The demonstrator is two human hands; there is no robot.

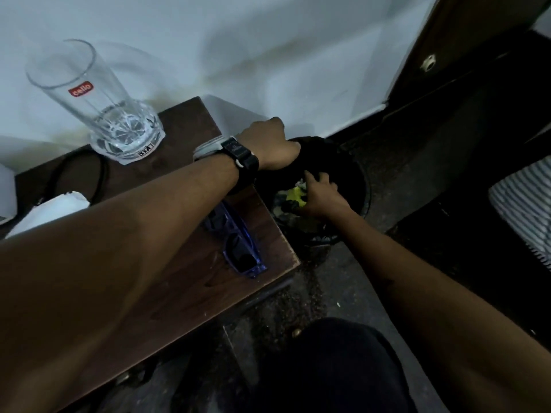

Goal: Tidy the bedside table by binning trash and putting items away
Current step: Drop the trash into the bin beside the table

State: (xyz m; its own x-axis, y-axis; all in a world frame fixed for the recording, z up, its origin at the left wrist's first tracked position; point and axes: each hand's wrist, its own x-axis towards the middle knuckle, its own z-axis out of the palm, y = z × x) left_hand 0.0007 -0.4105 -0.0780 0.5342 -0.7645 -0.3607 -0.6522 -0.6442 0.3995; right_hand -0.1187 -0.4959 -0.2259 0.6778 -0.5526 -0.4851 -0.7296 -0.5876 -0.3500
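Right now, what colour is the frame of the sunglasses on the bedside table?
Translucent blue-purple, seen in the head view: sunglasses.

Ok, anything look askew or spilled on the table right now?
Nothing spilled. The glass stands upright and looks empty. The sunglasses lie close to the table edge beside the bin, where they could be knocked off.

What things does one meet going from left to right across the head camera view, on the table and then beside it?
White crumpled paper → looped black cable → tall clear drinking glass → blue-framed sunglasses → round black trash bin on the floor → striped grey-and-white fabric.
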